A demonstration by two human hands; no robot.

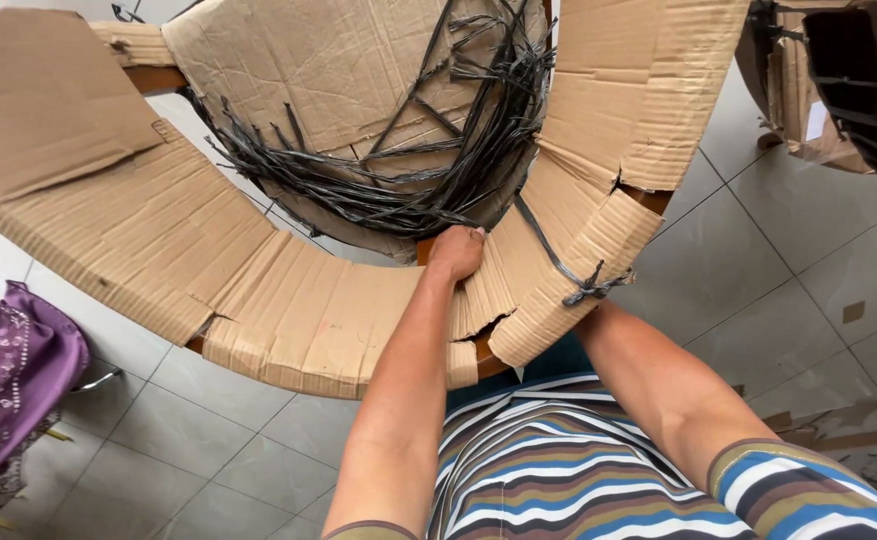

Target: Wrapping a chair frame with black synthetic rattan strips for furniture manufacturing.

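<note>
Left hand (456, 252) curls its fingers over the inner edge of the cardboard-wrapped curved frame (289, 310), gripping it. Just beyond the knuckles lies a tangle of black straps (409, 180). Right hand is hidden under the cardboard, so I cannot tell its grip.

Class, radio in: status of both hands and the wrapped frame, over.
Left hand gripping the cardboard wrap at the rim's inner edge. Right hand hidden beneath the wrap. Black straps bundled in the middle; one knotted tie nearby.
</note>
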